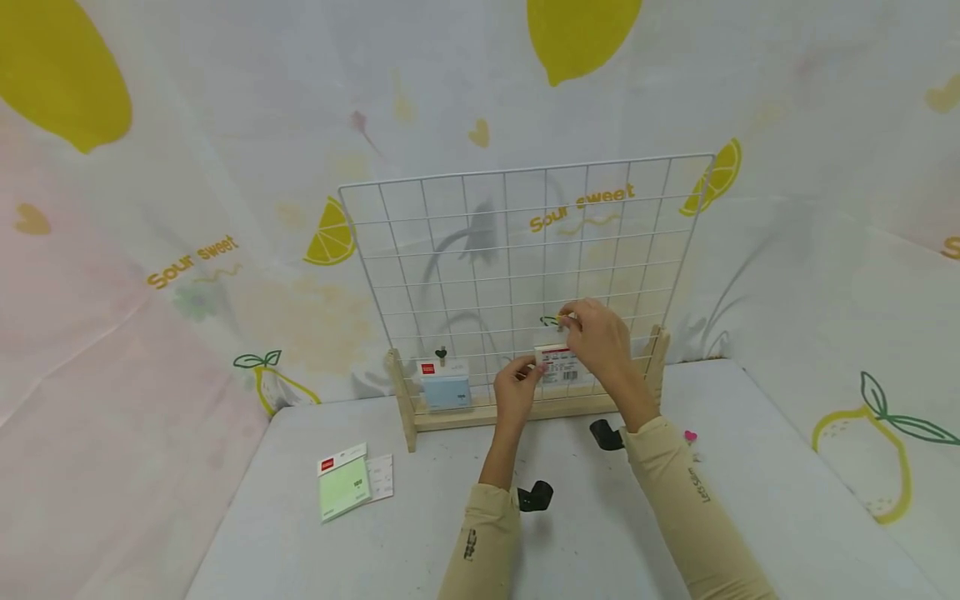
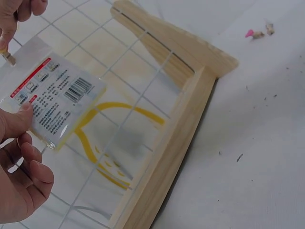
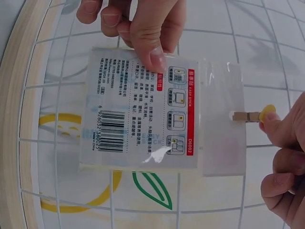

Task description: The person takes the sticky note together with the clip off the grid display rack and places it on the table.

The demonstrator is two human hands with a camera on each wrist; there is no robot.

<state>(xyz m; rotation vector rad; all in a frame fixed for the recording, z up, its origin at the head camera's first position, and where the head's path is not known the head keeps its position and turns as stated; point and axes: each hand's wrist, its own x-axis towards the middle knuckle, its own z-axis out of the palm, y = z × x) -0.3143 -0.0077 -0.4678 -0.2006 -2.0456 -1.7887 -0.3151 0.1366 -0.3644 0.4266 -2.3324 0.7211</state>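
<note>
A sticky note pack [image 3: 138, 109], its barcode side outward, lies against the white wire grid [image 1: 525, 171]. My left hand [image 1: 516, 392] holds the pack by one edge, thumb on its printed face. At the pack's clear top flap, my right hand [image 1: 600, 340] pinches a small wooden clothespin [image 3: 245, 117] with a yellow ornament. In the right wrist view the clothespin's tip overlaps the flap; whether it also grips a wire cannot be made out. Further left, a blue sticky note pack [image 1: 447, 393] hangs on the grid from a clothespin with a dark heart [image 1: 441, 354].
The grid stands in a wooden base [image 1: 450, 418] on the white table. A green sticky note pack [image 1: 345, 487] partly covers a pale pack [image 1: 382, 477] at the table's left. Right of the base lie a pink-topped clothespin [image 2: 256, 34] and another small clothespin [image 2: 270, 29].
</note>
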